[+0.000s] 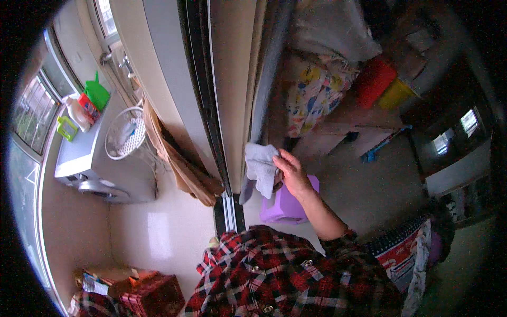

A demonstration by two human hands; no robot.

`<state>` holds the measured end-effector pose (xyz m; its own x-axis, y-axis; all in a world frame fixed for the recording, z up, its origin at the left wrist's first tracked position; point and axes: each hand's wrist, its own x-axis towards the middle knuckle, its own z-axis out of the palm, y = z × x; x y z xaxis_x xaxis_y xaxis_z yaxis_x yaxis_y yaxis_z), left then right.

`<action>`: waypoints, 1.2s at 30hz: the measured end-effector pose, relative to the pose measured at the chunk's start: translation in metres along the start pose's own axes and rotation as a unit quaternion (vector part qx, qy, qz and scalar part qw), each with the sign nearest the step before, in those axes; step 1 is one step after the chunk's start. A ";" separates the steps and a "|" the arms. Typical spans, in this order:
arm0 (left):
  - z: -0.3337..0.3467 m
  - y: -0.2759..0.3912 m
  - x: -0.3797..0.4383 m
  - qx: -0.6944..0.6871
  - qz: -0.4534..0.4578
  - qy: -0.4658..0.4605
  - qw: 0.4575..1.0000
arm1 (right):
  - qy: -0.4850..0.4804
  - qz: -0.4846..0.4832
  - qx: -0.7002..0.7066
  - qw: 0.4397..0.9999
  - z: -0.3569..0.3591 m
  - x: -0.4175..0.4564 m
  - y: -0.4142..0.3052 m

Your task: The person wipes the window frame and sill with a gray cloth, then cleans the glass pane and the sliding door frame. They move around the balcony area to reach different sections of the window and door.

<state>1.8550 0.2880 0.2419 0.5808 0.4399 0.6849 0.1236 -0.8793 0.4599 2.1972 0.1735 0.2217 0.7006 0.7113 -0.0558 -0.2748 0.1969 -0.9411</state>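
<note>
My right hand [292, 173] is shut on a small white cloth [261, 164], pinching its right edge so that the rest spreads to the left and hangs down. The cloth is in front of the edge of a beige door frame [233, 99]; whether it touches the frame I cannot tell. Behind and below my hand stands a purple plastic stool [291, 202], partly hidden by the forearm. A grey strip of material [248, 191] shows just below the cloth. My left hand is out of view.
A sliding-door track [229, 212] crosses the floor. Left are a washing machine [95, 166] topped with bottles [77, 113], a white basket [124, 136], a brown sheet [170, 158] and a dark red crate [154, 293]. Right are a wooden cabinet [328, 138] and a patterned cloth [317, 95].
</note>
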 end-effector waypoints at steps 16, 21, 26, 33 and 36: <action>-0.090 -0.033 0.021 0.174 0.162 0.186 0.953 | 0.056 -0.594 -0.578 0.556 0.168 0.134 -0.152; -0.101 -0.062 0.034 0.222 0.200 0.241 0.923 | 0.104 -0.640 -0.576 0.497 0.168 0.162 -0.182; -0.098 -0.063 0.039 0.236 0.136 0.167 0.948 | 0.136 -0.657 -0.538 0.510 0.227 0.162 -0.282; -0.051 -0.071 0.043 0.066 -0.019 0.102 0.992 | 0.243 -0.814 -0.442 0.289 0.290 0.185 -0.464; -0.039 -0.065 0.049 0.024 -0.028 0.102 0.994 | 0.158 -0.839 -0.367 0.369 0.298 0.181 -0.489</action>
<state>1.8434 0.3736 0.2677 0.3980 0.5114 0.7616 0.1913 -0.8582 0.4763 2.2621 0.4069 0.7707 -0.4480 -0.1334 0.8840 0.8917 -0.1385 0.4310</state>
